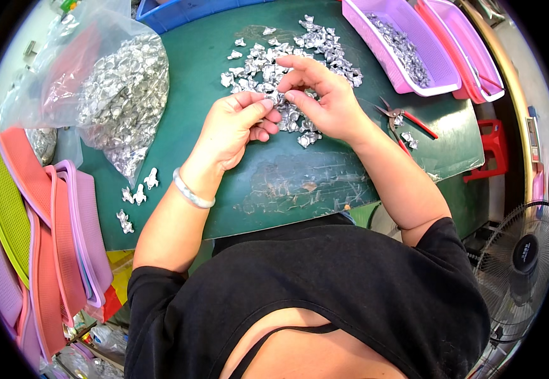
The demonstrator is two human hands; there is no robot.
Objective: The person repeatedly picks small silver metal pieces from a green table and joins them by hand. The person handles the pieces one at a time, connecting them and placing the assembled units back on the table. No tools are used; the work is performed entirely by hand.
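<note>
Over the pile of small silver metal castings (259, 63) on the green table, my two hands are close together. My left hand (240, 120) is closed, its thumb pressed to the curled fingers. A small silver casting (274, 98) shows at its fingertips, partly hidden. My right hand (322, 95) is just to the right, thumb and forefinger apart and curved, with nothing visible between them. Red-handled cutters (398, 117) lie open on the table right of my right wrist, beside a few loose castings (408, 140).
A clear plastic bag (126, 95) full of castings stands at left, with several loose castings (138, 194) nearby. Purple basket (439, 82) at far right holds more castings. Stacked baskets (53, 252) crowd the left edge. A red stool (492, 148) and a fan (521, 265) are at right.
</note>
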